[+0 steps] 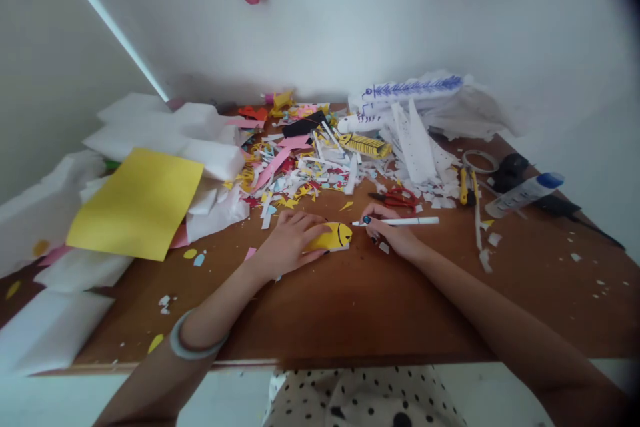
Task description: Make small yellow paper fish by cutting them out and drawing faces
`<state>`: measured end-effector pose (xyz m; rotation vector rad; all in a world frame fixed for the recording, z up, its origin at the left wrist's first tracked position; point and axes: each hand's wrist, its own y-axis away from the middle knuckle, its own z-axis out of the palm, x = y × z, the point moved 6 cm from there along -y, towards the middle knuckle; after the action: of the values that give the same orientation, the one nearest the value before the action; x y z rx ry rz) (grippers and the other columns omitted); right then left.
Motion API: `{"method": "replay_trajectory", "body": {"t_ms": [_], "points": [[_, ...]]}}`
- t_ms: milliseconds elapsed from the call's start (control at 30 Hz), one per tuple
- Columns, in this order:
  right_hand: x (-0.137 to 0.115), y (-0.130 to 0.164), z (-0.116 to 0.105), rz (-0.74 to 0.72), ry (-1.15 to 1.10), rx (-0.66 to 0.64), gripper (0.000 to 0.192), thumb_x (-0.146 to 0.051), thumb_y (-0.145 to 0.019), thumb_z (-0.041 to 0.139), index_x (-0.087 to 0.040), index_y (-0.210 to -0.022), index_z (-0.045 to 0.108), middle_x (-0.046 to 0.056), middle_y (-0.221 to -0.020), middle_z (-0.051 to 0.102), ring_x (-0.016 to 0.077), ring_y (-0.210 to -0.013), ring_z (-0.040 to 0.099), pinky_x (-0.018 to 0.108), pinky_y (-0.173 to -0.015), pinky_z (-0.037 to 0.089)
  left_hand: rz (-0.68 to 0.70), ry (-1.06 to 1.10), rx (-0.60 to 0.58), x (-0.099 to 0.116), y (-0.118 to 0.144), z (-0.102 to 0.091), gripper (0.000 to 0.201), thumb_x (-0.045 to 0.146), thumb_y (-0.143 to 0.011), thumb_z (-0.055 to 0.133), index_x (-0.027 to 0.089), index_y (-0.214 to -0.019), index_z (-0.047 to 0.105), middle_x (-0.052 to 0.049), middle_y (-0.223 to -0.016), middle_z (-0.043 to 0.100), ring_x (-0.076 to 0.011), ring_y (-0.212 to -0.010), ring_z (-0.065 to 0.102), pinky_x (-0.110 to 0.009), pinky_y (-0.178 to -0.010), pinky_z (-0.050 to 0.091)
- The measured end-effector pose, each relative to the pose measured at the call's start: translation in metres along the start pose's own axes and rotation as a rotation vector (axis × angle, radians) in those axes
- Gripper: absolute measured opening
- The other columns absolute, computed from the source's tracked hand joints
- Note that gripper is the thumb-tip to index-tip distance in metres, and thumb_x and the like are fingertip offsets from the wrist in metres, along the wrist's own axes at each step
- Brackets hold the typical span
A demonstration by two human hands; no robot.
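My left hand (290, 240) presses flat on a small yellow paper shape (334, 236) with a black curved line drawn on it, lying on the brown wooden table (360, 300). My right hand (393, 232) grips a white marker pen (405, 221) that lies nearly level, its dark tip pointing left toward the yellow shape, a short gap away. A pale bangle (193, 345) circles my left forearm.
A heap of coloured paper scraps (300, 167) fills the table's back middle. Red-handled scissors (400, 199) lie just behind my right hand. A yellow sheet (137, 203) on white paper stacks sits left. A glue bottle (525, 193), tape roll (481, 161) and yellow cutter (463, 185) lie right.
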<state>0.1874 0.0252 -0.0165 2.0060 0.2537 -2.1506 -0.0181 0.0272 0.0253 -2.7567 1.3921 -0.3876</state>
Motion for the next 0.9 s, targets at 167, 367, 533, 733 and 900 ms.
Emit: {"method": "replay_trajectory", "body": {"t_ms": [167,367,533,733,900], "points": [[0.0005,-0.0007,0.0014,0.017,-0.028,-0.012,0.015,-0.034,-0.086,0.061,-0.022,-0.092,0.055,-0.005,-0.066,0.057,0.0087,-0.055,0.051,0.020,-0.050,0.041,-0.004,0.020,0.002,-0.0006,-0.0004,-0.0002,0.033,0.041,-0.093,0.054,0.026,-0.122,0.058,-0.008,-0.130,0.061,-0.0245,-0.116,0.054,-0.042,-0.098,0.028],[0.0022,-0.0036,0.0006,0.029,-0.055,-0.028,0.016,-0.035,-0.086,0.060,-0.021,-0.093,0.055,-0.005,-0.069,0.058,0.0079,-0.054,0.051,0.019,-0.049,0.040,-0.015,0.032,-0.008,-0.0019,0.0017,0.0006,0.034,0.039,-0.091,0.058,0.028,-0.123,0.057,-0.006,-0.129,0.061,-0.0240,-0.116,0.054,-0.041,-0.097,0.029],[-0.0033,-0.0009,0.0029,0.015,-0.009,-0.016,0.016,-0.036,-0.086,0.062,-0.021,-0.091,0.058,-0.004,-0.068,0.057,0.0083,-0.057,0.051,0.020,-0.052,0.042,-0.013,0.020,0.003,0.0000,0.0013,-0.0031,0.033,0.038,-0.090,0.060,0.027,-0.121,0.058,-0.006,-0.127,0.062,-0.0229,-0.115,0.056,-0.040,-0.096,0.031],[-0.0059,0.0039,0.0014,-0.020,-0.025,0.032,0.017,-0.038,-0.085,0.062,-0.021,-0.090,0.057,-0.005,-0.065,0.056,0.0086,-0.054,0.050,0.020,-0.050,0.040,0.002,0.018,-0.003,0.0035,0.0007,-0.0048,0.034,0.040,-0.090,0.059,0.026,-0.121,0.059,-0.007,-0.125,0.062,-0.0239,-0.116,0.055,-0.040,-0.096,0.032],[-0.0019,0.0051,-0.0018,-0.027,-0.081,0.068,0.020,-0.040,-0.084,0.063,-0.022,-0.090,0.057,-0.005,-0.065,0.055,0.0092,-0.053,0.047,0.021,-0.048,0.038,-0.015,0.040,-0.015,0.0038,-0.0001,-0.0050,0.036,0.041,-0.089,0.060,0.026,-0.122,0.057,-0.006,-0.126,0.062,-0.0239,-0.117,0.055,-0.041,-0.096,0.029]]}}
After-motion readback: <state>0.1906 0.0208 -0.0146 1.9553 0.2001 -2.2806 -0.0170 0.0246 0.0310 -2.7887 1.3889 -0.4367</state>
